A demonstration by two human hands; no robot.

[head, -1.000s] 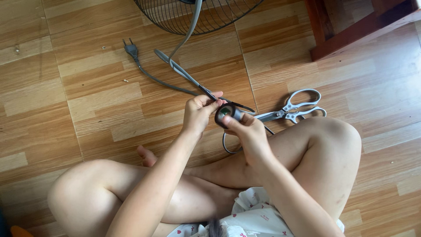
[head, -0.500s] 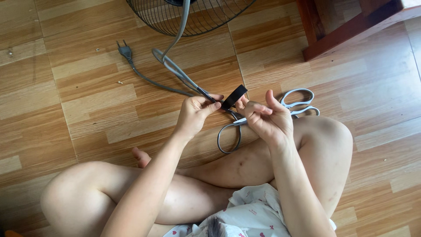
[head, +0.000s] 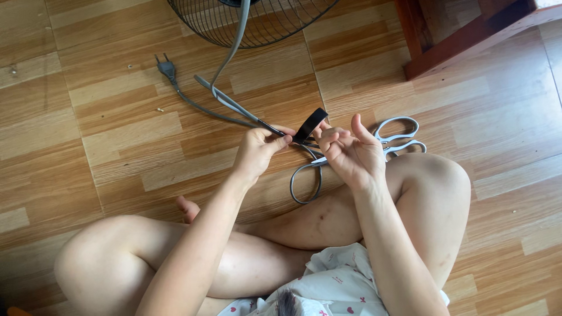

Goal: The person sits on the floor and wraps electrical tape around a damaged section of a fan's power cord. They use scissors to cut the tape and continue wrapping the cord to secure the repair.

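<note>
Black tape (head: 310,124) strip (seemingly stuck to grey cable (head: 234,108)) pinched taut by both hands' fingers (head: 280,139).

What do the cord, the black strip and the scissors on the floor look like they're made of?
Cord: grey rubbery or plastic sheathing, matte, bends in loops.
Black strip: probably plastic tape, thin, slightly glossy.
Scissors: looks like bare metal, silvery sheen on the handles.

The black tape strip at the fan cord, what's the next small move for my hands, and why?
Probably lay the black tape down onto the grey cord and wrap it round. The left hand pinches the cord at the spot where the strip starts, and the right hand holds the strip's lower end, which stands up loose.
</note>
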